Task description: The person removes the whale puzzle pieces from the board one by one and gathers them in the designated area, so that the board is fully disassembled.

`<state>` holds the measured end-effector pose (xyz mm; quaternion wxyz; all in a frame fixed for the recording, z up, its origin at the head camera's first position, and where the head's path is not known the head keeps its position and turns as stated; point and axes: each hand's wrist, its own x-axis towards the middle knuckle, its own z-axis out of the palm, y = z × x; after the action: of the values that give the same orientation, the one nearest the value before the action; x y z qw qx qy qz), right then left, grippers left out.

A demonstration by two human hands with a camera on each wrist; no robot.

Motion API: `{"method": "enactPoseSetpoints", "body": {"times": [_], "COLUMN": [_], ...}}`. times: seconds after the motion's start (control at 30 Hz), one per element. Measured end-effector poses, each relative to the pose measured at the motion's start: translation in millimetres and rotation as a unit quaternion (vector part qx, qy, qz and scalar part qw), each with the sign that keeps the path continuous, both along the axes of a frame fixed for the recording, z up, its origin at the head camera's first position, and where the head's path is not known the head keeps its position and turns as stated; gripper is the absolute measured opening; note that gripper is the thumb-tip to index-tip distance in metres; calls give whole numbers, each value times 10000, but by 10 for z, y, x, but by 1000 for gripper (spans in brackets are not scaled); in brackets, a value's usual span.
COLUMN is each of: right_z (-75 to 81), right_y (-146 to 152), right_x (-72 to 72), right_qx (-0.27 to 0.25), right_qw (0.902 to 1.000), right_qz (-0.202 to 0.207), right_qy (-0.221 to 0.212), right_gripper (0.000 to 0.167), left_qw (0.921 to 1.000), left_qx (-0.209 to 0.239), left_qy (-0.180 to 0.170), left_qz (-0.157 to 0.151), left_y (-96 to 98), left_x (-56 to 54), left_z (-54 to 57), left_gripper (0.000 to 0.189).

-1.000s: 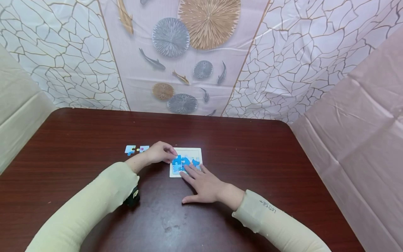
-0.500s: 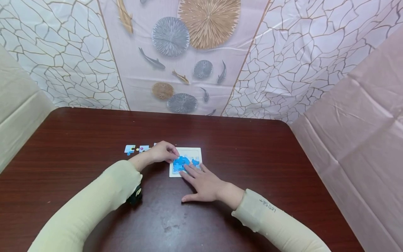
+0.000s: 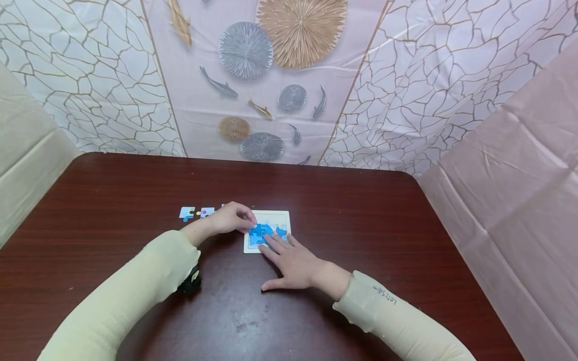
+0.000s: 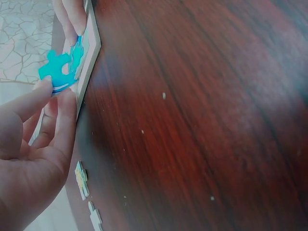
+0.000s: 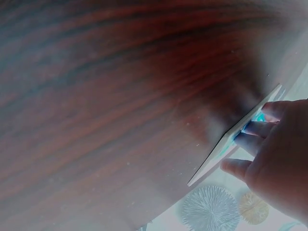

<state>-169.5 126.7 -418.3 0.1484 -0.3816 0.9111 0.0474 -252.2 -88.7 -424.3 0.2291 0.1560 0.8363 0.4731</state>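
My left hand (image 3: 231, 217) pinches a blue jigsaw piece (image 4: 57, 67) between thumb and fingers at the left side of the puzzle board (image 3: 276, 212). In the left wrist view the piece is tilted up over the board, its knob and socket showing. The board is a flat white-framed tray with blue pieces laid in its lower part and a pale printed bed above. My right hand (image 3: 295, 263) lies with straight, spread fingers across the board's lower right, fingertips on the pieces; its thumb rests off the frame, toward the table. Part of the picture is hidden beneath those fingers.
Left of the board, loose jigsaw pieces lie in a row, including a pale one (image 3: 186, 213) and another (image 3: 206, 212); one more is partly behind the left hand. All rest on a dark reddish-brown table (image 3: 352, 215), with patterned cloth (image 3: 271, 100) hanging behind its far edge.
My left hand has shifted slightly right over the board with the jigsaw piece, uncovering part of another loose piece behind it. The right hand has stayed in place.
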Motion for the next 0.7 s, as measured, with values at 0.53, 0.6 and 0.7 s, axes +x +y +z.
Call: {"method": "enactPoseSetpoints", "body": {"times": [0.53, 0.6, 0.7], "right_z": [-16, -23, -32], "right_y": [8, 13, 16], "right_x": [7, 5, 4], "right_qx": [10, -8, -31], "right_qw": [10000, 10000, 10000], "right_qz": [23, 26, 31], "right_qy": [-5, -34, -76], "right_gripper": [90, 90, 90], "left_qw": [9980, 9977, 9976], "left_qx": [172, 192, 185], "left_qy": [-436, -473, -464], "left_qz": [418, 440, 470], "left_y": [-183, -224, -291], "left_x": [5, 11, 23], "left_z": [109, 118, 132], "left_gripper": [24, 25, 26]}}
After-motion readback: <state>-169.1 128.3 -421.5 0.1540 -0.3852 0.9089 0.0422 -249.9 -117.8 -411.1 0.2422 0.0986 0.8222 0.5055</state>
